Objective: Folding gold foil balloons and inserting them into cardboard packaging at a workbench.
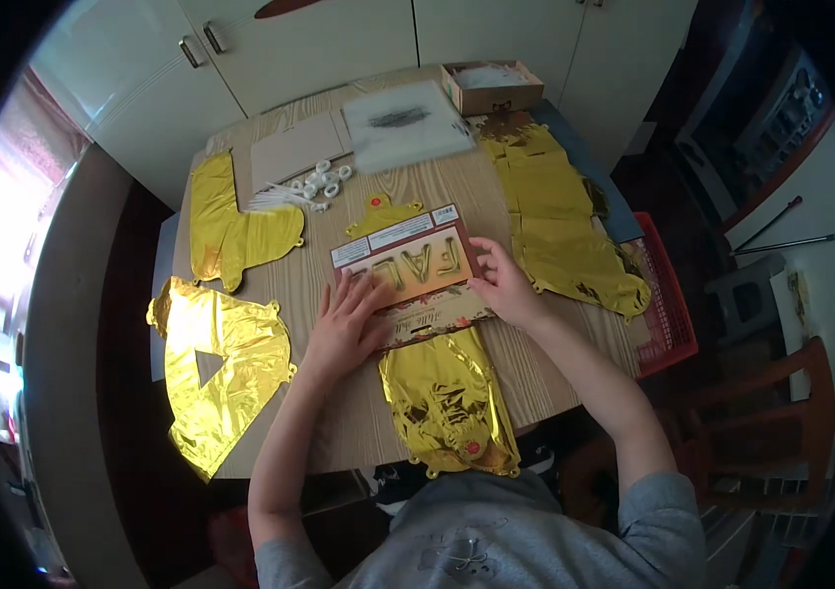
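A flat printed card package (415, 278), showing a picture of gold balloon letters and a leaf pattern, lies upside down to me over a gold foil balloon (449, 393) at the middle of the table. My left hand (347, 319) rests on the card's left part, fingers spread across its face. At the right edge my right hand (506, 283) grips the card between thumb and fingers. The balloon is uninflated; its ends stick out beyond the card, and its middle is hidden.
Other flat gold foil balloons lie around: an L-shaped one (231, 231), one with a triangular hole (231, 363) overhanging the left edge, and one (569, 231) at right. White ribbon rolls (321, 181), a clear plastic sheet (407, 147), a cardboard box (493, 96) and a red basket (671, 294) are nearby.
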The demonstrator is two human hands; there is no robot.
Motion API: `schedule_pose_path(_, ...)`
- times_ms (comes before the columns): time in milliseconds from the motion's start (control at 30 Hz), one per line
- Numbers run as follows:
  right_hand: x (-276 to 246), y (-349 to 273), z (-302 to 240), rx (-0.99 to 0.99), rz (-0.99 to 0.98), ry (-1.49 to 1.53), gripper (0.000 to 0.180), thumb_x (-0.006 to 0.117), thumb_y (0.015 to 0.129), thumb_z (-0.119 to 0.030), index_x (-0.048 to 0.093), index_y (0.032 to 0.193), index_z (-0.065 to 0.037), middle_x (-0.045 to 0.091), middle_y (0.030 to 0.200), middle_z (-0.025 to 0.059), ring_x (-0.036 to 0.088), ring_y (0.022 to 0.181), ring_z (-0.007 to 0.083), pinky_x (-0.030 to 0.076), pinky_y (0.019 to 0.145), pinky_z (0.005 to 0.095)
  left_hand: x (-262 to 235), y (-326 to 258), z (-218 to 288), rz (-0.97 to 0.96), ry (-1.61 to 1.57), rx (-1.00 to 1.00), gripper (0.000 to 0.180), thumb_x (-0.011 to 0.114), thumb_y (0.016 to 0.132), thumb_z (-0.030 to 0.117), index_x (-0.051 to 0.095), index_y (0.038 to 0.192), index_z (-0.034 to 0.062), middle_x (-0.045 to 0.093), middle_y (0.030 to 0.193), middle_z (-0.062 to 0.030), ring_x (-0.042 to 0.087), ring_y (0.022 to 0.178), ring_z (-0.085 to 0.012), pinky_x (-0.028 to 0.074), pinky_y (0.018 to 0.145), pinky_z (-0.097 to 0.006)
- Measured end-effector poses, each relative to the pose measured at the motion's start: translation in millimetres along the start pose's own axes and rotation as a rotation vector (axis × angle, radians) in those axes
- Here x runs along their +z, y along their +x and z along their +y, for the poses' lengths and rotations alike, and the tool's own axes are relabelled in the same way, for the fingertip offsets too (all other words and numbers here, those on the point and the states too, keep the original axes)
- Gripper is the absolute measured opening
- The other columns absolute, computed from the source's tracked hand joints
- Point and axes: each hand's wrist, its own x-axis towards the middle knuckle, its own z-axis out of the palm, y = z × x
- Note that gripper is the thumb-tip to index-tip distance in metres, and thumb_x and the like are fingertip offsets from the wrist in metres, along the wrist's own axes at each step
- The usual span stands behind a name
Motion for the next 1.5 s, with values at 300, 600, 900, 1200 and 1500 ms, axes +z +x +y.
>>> schedule_pose_path(300, 3.7, -7.0, -16.6, 0.088, -0.029, -0.371, 0.04, 0.058, 0.089, -0.009, 0.047, 0.127, -0.004, 0.058, 0.105, 0.0089, 0.061, 0.082, 0.0155, 0.05, 0.072, 0.0287, 3.0, -3.5, 4.7, -0.048, 0.048, 0.04, 0.05, 0.061, 0.087, 0.035, 0.051, 0.135, 0.0229, 0.043, 0.144, -0.0099, 0.029, 0.138, -0.0381, 0.017, 0.112, -0.06)
schedule_pose_path(600, 6.5, -13.1, -9.5, -0.313, 0.021, -1.031, 0.04, 0.066, 0.083, -0.02, 0.058, 0.121, -0.011, 0.048, 0.129, 0.0124, 0.045, 0.121, 0.0323, 0.038, 0.101, 0.0441, 2.1, -3.0, 4.2, -0.037, 0.032, 0.044, 0.04, 0.064, 0.085, 0.036, 0.063, 0.124, 0.0289, 0.045, 0.142, -0.0108, 0.033, 0.136, -0.0388, 0.018, 0.111, -0.059)
schedule_pose_path(900, 5.2, -13.8, -9.2, -0.34, -0.135, -1.029, 0.045, 0.071, 0.079, -0.036, 0.062, 0.12, -0.017, 0.048, 0.136, 0.0062, 0.04, 0.13, 0.0269, 0.03, 0.105, 0.0465, 4.3, -3.0, 4.4, -0.013, 0.027, 0.049, 0.039, 0.067, 0.082, 0.035, 0.065, 0.12, 0.0306, 0.046, 0.141, -0.0094, 0.035, 0.134, -0.0391, 0.018, 0.112, -0.057)
schedule_pose_path(1200, 5.4, -15.2, -10.8, -0.337, -0.134, -1.019, 0.05, 0.073, 0.077, -0.038, 0.062, 0.121, -0.018, 0.05, 0.133, 0.0051, 0.04, 0.13, 0.0264, 0.029, 0.106, 0.0464, 5.3, -2.9, 2.9, -0.015, 0.024, 0.056, 0.039, 0.067, 0.081, 0.035, 0.066, 0.12, 0.0314, 0.046, 0.141, -0.0085, 0.034, 0.135, -0.038, 0.017, 0.112, -0.056)
schedule_pose_path(1500, 5.4, -15.5, -12.4, -0.339, -0.138, -0.998, 0.049, 0.073, 0.076, -0.038, 0.063, 0.119, -0.018, 0.049, 0.133, 0.0066, 0.04, 0.129, 0.0278, 0.029, 0.106, 0.0464, 4.6, -3.3, 3.6, -0.021, 0.019, 0.057, 0.037, 0.065, 0.083, 0.038, 0.066, 0.12, 0.0319, 0.046, 0.141, -0.0089, 0.034, 0.135, -0.037, 0.017, 0.112, -0.056)
